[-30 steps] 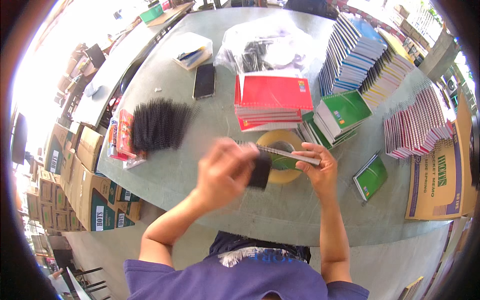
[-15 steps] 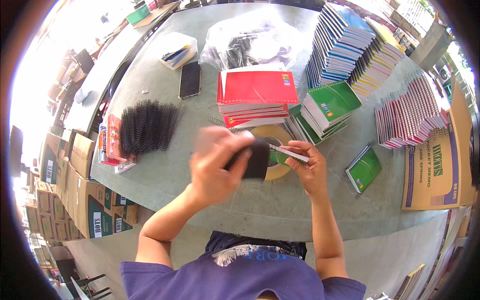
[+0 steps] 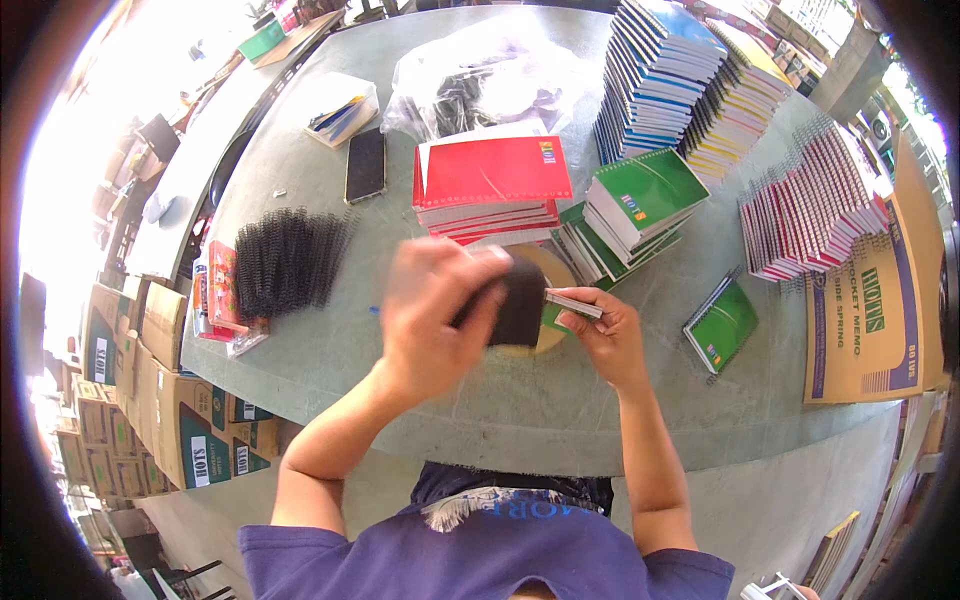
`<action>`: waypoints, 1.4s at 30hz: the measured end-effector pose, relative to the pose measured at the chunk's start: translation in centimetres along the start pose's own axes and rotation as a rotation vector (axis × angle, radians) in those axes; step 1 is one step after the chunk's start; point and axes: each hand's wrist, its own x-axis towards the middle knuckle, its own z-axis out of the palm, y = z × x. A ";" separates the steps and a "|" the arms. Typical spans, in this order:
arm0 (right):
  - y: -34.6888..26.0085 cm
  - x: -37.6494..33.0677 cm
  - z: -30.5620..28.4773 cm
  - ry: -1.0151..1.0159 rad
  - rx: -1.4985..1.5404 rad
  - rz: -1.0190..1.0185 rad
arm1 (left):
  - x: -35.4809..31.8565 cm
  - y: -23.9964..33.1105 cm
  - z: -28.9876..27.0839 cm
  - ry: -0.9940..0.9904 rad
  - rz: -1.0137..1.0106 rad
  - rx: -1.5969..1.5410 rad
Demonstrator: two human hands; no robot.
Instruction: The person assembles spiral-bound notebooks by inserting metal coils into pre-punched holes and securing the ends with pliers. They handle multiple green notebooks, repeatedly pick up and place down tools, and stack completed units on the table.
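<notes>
Sitting mid-frame, just below the red notebook stack (image 3: 492, 185): a dark block-shaped object (image 3: 520, 300), being gripped by the left hand (image 3: 435, 310), fingers clamping around it, blurring somewhat. Touching its right edge: a thin grey-white booklet (image 3: 573, 303), being pinched by the right hand (image 3: 605, 335). Lying beneath both: a tan tape roll (image 3: 550, 335). Resting at left on the grey table (image 3: 500, 410): black spiral coils (image 3: 285, 260). Standing at upper right: green notebooks (image 3: 645, 195).

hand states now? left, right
Left hand: closed on a black pad-like object.
Right hand: closed, pinching a thin pale strip.
</notes>
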 end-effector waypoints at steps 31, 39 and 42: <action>0.1 0.8 0.4 -0.026 -0.135 -0.126 | 3.6 11.8 -3.0 -0.223 0.097 -1.608; -0.3 0.2 0.3 0.017 0.003 -0.108 | -1.3 0.8 1.6 -0.364 0.083 -0.015; 0.1 0.8 0.7 0.028 -0.020 -0.127 | -2.2 -1.7 2.5 -0.439 0.049 -0.099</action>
